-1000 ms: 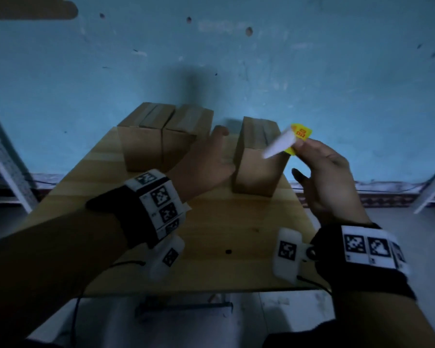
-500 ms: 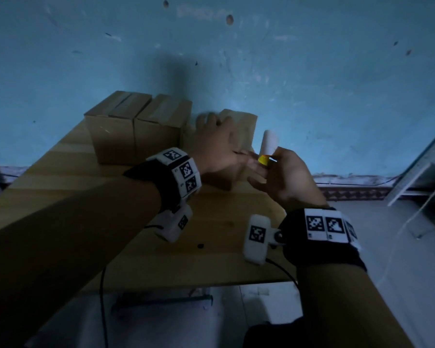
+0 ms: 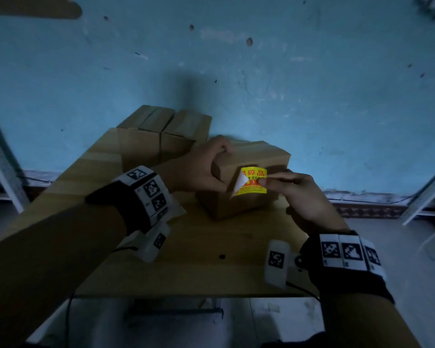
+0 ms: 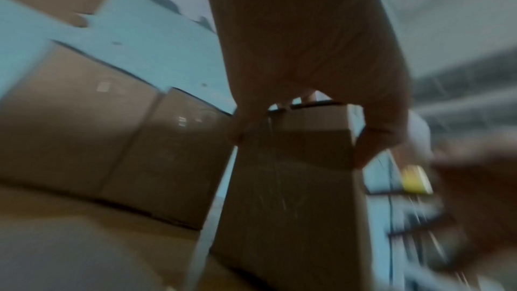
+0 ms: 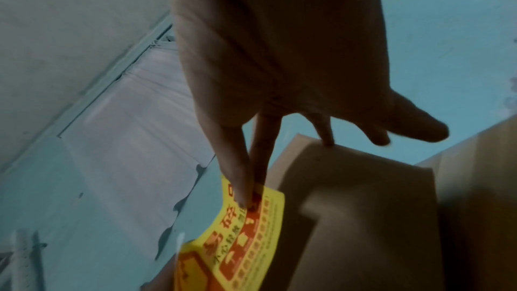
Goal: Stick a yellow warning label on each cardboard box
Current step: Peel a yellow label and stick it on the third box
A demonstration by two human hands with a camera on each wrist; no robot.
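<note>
A cardboard box (image 3: 259,156) stands on the wooden table (image 3: 199,267), turned at an angle. My left hand (image 3: 201,169) grips its left top edge, thumb on the near face and fingers over the top; the left wrist view shows the same box (image 4: 293,196) under that hand (image 4: 302,56). My right hand (image 3: 294,189) pinches a yellow warning label (image 3: 253,180) with red print in front of the box's near face. The label's lower left corner curls up white. In the right wrist view thumb and forefinger pinch the label (image 5: 243,240) beside the box (image 5: 363,207).
Two more cardboard boxes (image 3: 161,136) stand side by side at the table's far left corner, against the blue wall (image 3: 236,71). Metal shelf frames (image 3: 422,192) flank the table on both sides. The table's near edge (image 3: 186,296) lies just below my wrists.
My left hand has turned the box and now grips its top edge. My right hand has brought the label from up in the air down in front of the box's near face.
</note>
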